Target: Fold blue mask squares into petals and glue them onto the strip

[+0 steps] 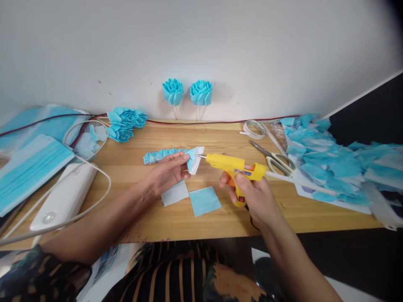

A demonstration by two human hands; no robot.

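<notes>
My left hand (168, 173) pinches a folded light-blue fabric piece (194, 158) above the wooden table (145, 218). My right hand (248, 191) grips a yellow hot glue gun (234, 165), its metal nozzle touching the fabric piece's right edge. A pleated blue strip (159, 155) lies just behind my left hand. Two flat blue squares (204, 200) rest on the table below the hands.
Two finished blue fabric flowers (173, 91) on sticks lean on the wall, more flowers (124, 122) lie at left. Scissors (275, 158) and a tape roll (255, 128) sit right, beside a heap of cut blue pieces (333, 163). Face masks (28, 167), a white power bank (64, 196) and cables lie left.
</notes>
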